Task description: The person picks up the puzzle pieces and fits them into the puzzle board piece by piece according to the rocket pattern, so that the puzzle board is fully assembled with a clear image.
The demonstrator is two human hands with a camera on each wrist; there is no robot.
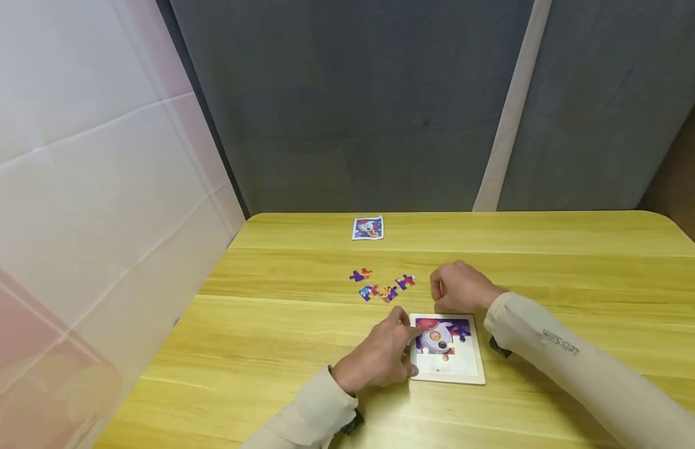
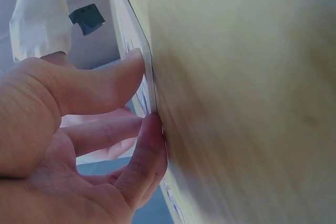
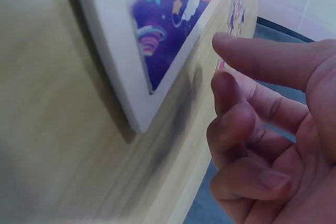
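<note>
The puzzle tray [image 1: 475, 358] is a thin white-framed board lying flat on the yellow wooden table [image 1: 549, 262], right in front of the person, with the top half of a purple space picture already filled in. The left hand [image 1: 381, 358] sits at the tray's left edge: the left wrist view shows the thumb [image 2: 113, 80] and a fingertip [image 2: 149, 145] pressed against the thin side of the board, more bracing it than wrapping around it. The right hand [image 1: 460, 288] rests just past the tray's far right corner, fingers loosely curled with nothing between them as far as the right wrist view shows.

Handling-wise, this looks like light, stiff stuff. The tray probably slides easily on that smooth tabletop, so pinning an edge makes sense. The loose puzzle pieces [image 1: 381, 285], lying near the right hand and beyond the tray, are small, flat and thin, so the best bet is pinching them by the edges or sliding a fingertip under a knob.

Hard to make out: the left hand covers the tray's left side, so whether a piece is under the fingers can't be told. The small picture card [image 1: 367, 227] at the far edge is too tiny to read. Both wrist views are blurry and tilted.
</note>
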